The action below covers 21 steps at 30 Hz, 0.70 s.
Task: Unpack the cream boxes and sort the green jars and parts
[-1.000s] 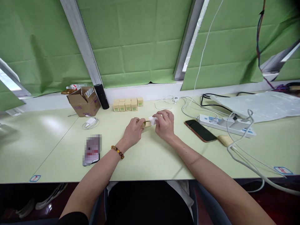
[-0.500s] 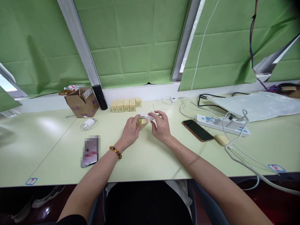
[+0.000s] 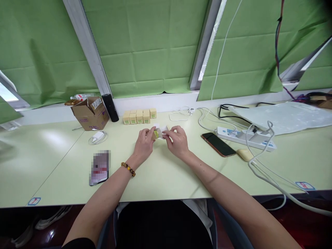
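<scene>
Between my hands, above the table, a small cardboard box (image 3: 155, 135) stands open, its whitish flaps spread and something yellow-green showing at its mouth. My left hand (image 3: 143, 144), a beaded bracelet on its wrist, is closed around the box from the left. On the other side, my right hand (image 3: 177, 141) pinches a flap of the same box between thumb and fingers. The fingers hide part of the box. Just beyond, several small tan boxes (image 3: 140, 117) with green labels stand in a row.
On the left are a larger open carton (image 3: 94, 119), a black cylinder (image 3: 110, 108), a white charger (image 3: 98, 137) and a phone (image 3: 100, 167). To the right lie a dark phone (image 3: 218, 144), a white power strip (image 3: 243, 137), a cream case (image 3: 245, 155) and loose cables.
The small box has turned in my left hand, so its open mouth faces more to the right. My right fingers have shifted slightly down and left along the flap.
</scene>
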{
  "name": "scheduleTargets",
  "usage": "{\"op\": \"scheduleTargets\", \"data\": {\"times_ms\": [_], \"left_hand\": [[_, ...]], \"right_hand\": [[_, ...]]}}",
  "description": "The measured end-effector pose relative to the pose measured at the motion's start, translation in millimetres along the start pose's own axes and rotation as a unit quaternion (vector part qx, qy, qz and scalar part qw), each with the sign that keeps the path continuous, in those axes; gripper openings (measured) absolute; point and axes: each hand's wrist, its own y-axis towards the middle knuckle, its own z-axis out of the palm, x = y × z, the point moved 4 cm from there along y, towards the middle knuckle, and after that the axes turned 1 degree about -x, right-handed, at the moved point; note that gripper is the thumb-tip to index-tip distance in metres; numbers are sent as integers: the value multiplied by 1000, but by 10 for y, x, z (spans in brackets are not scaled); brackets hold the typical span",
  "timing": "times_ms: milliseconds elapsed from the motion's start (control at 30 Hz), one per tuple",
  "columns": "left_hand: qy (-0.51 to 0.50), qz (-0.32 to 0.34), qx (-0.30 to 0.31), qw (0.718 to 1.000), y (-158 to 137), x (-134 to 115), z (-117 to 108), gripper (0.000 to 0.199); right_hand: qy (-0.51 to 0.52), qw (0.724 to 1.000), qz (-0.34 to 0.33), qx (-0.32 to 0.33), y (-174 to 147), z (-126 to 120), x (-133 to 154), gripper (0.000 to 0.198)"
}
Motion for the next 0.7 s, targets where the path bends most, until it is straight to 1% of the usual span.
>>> {"op": "scheduleTargets", "data": {"times_ms": [133,233,333,400,467,533,567,633,700], "left_hand": [[69,32,16,997,-9,-76,-9,67],[124,68,30,990,-11,-144,-5,73],[154,96,37,983,-7,-194,12,78],[158,97,37,982,-3,-201,26,79],[152,84,36,984,1,-178,37,77],[151,60,29,986,5,-126,35,75],[152,47,26,987,7,-93,29,74],[153,21,23,988,12,-21,13,71],[143,-5,23,989,16,47,-8,68]], "right_hand": [[19,999,37,11,10,11,17,16],[60,993,99,25,2,54,0,13],[95,982,157,38,-33,128,-33,10],[115,977,179,34,-53,165,-52,12],[150,968,200,21,-59,186,-83,15],[218,947,235,-1,-52,197,-142,22],[262,930,258,-13,-47,204,-181,27],[351,884,307,-34,-36,221,-270,38],[413,838,353,-43,-30,241,-355,44]]}}
